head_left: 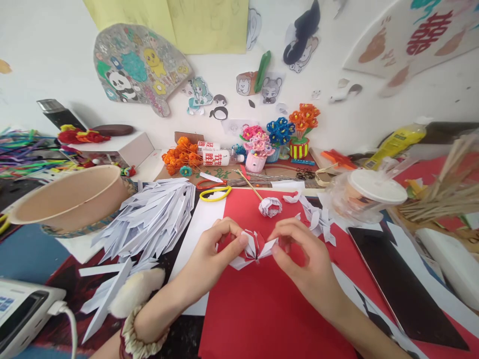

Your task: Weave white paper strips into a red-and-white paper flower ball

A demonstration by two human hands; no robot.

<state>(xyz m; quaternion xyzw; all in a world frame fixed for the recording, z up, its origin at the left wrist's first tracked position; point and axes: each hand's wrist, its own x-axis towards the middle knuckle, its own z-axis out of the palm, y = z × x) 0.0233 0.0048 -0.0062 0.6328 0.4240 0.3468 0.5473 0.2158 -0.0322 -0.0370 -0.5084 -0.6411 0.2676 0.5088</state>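
My left hand (213, 254) and my right hand (303, 259) both pinch a small white and red folded paper flower (254, 247) over a red paper sheet (269, 309). The fingers of each hand are closed on its paper petals. Just beyond it lies a finished white paper flower on a thin wooden stick (270, 206). A heap of white folded paper strips (149, 219) lies to the left of my left hand. Small white paper scraps (318, 217) lie right of the stick flower.
A large tan bowl (67, 197) stands at the left, a lidded plastic cup (364, 194) and a bundle of wooden sticks (445, 189) at the right. Yellow-handled scissors (215, 193), a glue bottle (217, 157) and pots of pipe-cleaner flowers (277, 137) line the back. A dark tablet (396, 284) lies right.
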